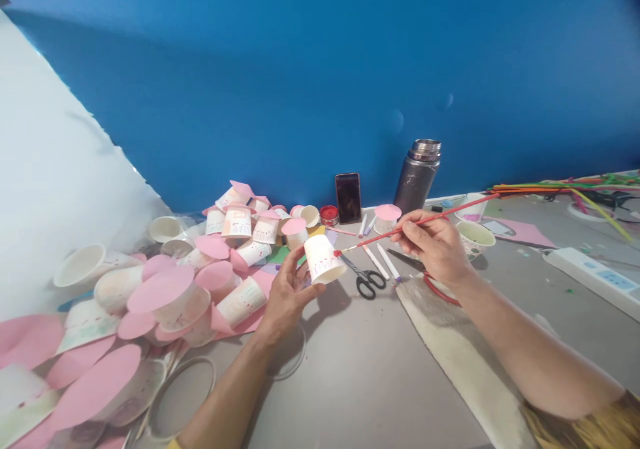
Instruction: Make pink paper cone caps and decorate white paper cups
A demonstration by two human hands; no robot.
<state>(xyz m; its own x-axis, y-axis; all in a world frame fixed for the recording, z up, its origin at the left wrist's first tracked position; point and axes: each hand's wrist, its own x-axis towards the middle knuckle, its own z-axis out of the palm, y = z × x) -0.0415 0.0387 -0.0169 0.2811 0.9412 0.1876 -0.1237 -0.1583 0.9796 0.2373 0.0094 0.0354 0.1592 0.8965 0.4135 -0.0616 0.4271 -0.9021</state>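
Observation:
My left hand (289,294) is closed round a white paper cup (323,260), held upside down and tilted above the grey table (370,369). My right hand (434,242) pinches a long red paintbrush (425,221). The brush tip touches the cup's right side, near its rim. Pink marks run round the cup's wall.
A heap of decorated paper cups with pink paper discs (200,282) fills the left. Black scissors (367,279) and white markers (383,261) lie behind the cup. A phone (348,197), a metal flask (417,174), a red paint pot (329,214), pipe cleaners (565,186) and a power strip (595,277) are farther back.

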